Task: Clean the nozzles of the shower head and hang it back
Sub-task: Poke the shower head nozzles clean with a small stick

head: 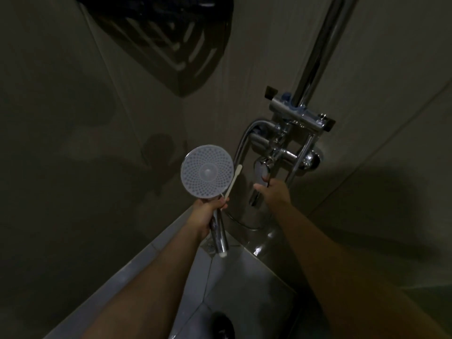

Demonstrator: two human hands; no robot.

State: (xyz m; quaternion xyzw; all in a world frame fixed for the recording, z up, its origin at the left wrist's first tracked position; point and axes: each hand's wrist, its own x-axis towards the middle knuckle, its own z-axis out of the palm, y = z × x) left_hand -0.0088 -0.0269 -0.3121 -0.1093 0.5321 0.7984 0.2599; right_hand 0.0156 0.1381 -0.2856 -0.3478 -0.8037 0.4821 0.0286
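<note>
Overhead, a dark corner shelf (171,42) hung where the two tiled walls met. The left hand (208,215) had its grip closed round the chrome handle of the shower head (207,172), held upright off its holder with the round nozzle face turned toward the camera. A thin white stick (233,181) was pinched in the same hand, slanting up beside the face's right edge. The right hand (272,192) reached to the mixer lever (263,171) below the chrome riser pipe (318,50), fingers curled on it. A hose (241,148) looped down from the fittings.
</note>
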